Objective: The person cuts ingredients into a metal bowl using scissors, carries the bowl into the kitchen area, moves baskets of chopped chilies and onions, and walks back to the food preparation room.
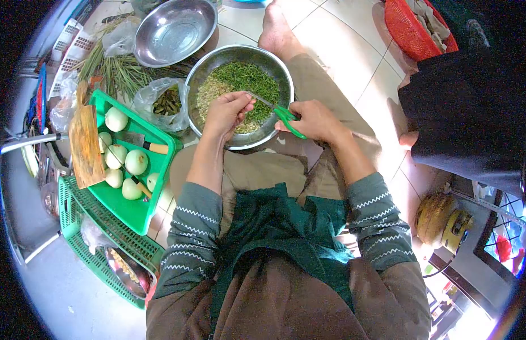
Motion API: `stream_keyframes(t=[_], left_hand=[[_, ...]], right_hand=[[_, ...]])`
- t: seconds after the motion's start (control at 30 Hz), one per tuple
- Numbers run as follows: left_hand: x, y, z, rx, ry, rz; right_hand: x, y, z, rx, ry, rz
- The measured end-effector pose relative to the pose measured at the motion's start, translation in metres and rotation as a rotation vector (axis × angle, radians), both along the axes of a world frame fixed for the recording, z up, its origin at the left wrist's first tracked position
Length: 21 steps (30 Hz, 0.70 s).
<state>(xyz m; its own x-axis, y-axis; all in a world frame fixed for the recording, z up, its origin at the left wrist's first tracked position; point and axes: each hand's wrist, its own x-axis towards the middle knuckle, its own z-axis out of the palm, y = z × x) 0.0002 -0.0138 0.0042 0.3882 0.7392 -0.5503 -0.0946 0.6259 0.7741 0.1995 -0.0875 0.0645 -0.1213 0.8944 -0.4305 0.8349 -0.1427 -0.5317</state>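
Observation:
Over a steel bowl [286,79] my right hand [318,120] grips green-handled scissors [284,118], their blades pointing at my left fingertips. My left hand [227,113] is closed in a pinch right at the blade tips; whatever sits between the fingers is too small to make out. Inside the bowl lie finely chopped greens [248,78] on the far and right side, and pale chopped bits [213,90] on the left. The bowl stands on the floor between my legs, against my outstretched leg.
Left of me, a green tray [163,187] holds several peeled onions [136,162] and knives. Beyond are a plastic bag of leaves [167,102], long grassy stalks [116,73] and another steel bowl [176,33]. A red basket [407,34] and a person in dark clothing [461,107] are at right.

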Motion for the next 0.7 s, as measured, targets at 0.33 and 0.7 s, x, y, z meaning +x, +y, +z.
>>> stream_keyframes(t=[0.33, 0.7], left_hand=[[0.001, -0.001, 0.001, 0.007, 0.023, 0.016], [-0.002, 0.002, 0.007, -0.046, 0.012, 0.056]], right_hand=[[0.004, -0.002, -0.008, 0.091, 0.036, 0.005], [0.002, -0.003, -0.007, 0.081, 0.051, -0.071]])
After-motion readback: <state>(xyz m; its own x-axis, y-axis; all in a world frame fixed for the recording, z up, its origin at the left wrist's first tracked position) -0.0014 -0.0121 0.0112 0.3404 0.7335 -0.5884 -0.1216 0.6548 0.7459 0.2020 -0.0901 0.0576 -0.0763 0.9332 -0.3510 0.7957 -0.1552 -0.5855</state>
